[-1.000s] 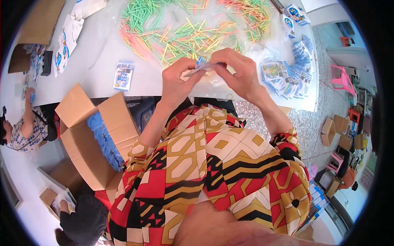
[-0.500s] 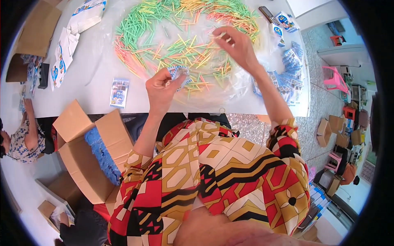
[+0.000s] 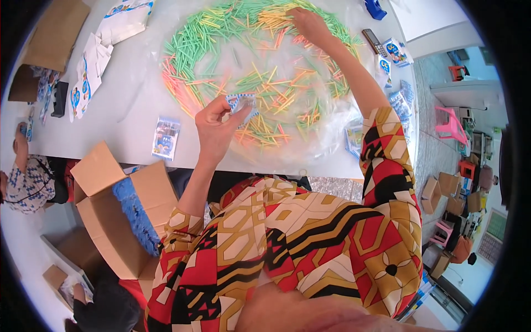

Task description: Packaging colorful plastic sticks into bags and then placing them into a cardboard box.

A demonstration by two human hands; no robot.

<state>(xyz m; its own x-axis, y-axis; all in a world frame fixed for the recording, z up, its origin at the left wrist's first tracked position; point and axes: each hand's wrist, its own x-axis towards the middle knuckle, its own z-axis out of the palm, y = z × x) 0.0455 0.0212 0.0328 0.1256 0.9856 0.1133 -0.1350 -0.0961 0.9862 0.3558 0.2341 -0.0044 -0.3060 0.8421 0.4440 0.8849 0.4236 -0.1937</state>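
The left hand (image 3: 214, 124) grips a small packet (image 3: 241, 101) between the thumb and the fingers, at the near side of the loose sticks (image 3: 263, 86), above the white table (image 3: 133, 110). One striped edge of this packet is turned to the far side of the table and runs roughly from left to right; because the hand covers a part, its long axis cannot be told with certainty. The packet looks thin, bent and partly see-through, with blue and white stripes on its border. The right hand (image 3: 308, 26) is over the far part of the sticks, its fingertips at the yellow-orange ones; whether they pinch any, one cannot tell. The sticks are slim and straight, green, yellow, orange and pink; near the right hand many lie almost sideways, whereas the pink ones at the left lie on a steep slant
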